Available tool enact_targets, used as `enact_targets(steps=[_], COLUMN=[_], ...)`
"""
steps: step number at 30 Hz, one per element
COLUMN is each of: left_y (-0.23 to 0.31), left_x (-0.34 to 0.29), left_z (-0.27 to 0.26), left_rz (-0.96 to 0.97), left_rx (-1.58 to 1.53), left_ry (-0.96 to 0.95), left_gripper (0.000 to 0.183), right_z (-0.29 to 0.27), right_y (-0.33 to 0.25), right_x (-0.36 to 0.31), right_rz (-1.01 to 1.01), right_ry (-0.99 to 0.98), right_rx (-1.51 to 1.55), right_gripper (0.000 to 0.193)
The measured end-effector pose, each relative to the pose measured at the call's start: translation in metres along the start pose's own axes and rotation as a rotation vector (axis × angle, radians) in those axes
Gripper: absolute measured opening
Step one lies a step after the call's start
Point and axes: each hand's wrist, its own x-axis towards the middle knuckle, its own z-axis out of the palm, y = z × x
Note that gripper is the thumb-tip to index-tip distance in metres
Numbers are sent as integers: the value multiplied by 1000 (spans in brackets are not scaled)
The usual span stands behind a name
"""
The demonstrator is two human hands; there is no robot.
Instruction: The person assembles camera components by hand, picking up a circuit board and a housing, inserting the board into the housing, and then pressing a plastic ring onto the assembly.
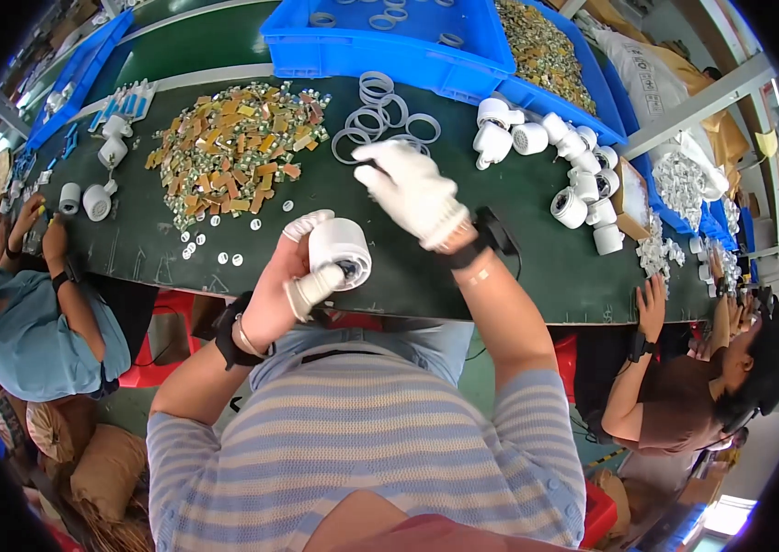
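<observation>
My left hand (272,290), with white coverings on thumb and finger, is closed around a white cylindrical housing (332,247). The housing is tilted, its open end with dark parts inside toward me. My right hand (411,189), in a white glove, reaches over the table beside a loose cluster of translucent rings (393,111). Its fingertips are close to the nearest ring (345,134). Motion blurs those fingers, so I cannot tell whether they pinch a ring.
Small orange and green circuit boards (233,147) lie heaped at the left, with small white discs (223,258) nearby. A blue bin (380,63) stands at the back. White housings (583,175) gather at the right. Co-workers sit on both sides; one hand (651,308) rests at the table's edge.
</observation>
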Motion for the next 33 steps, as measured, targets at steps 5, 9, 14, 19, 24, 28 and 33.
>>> enact_targets(steps=[5,9,14,19,24,28,33], left_y=[9,13,42,56,33,32,33], left_x=[-7,-27,-16,5,5,1,-1], left_z=[-17,-42,-45,-35,-21,-11,-8], left_rz=[-124,-67,55,284,427,378,401], left_rx=[-310,17,515,1141,1265,1276,1297], left_ry=[-10,-26,-248,-543,-305,-325,-362], left_gripper=[60,68,82,76,67,66,69], right_z=[47,5,-59,-76,-59,-57,-55], right_y=[27,-34,-83,-82,-94,-77,-69], right_x=[5,-31,-54,-68,-87,-87,-84], right_rz=[177,9,-39,63,666,845,901], right_ry=[-225,-85,-212,-321,35,-185,-237], right_rx=[-324,-191,-3,118,843,924,1062], right_gripper=[14,10,17,36,42,38,35])
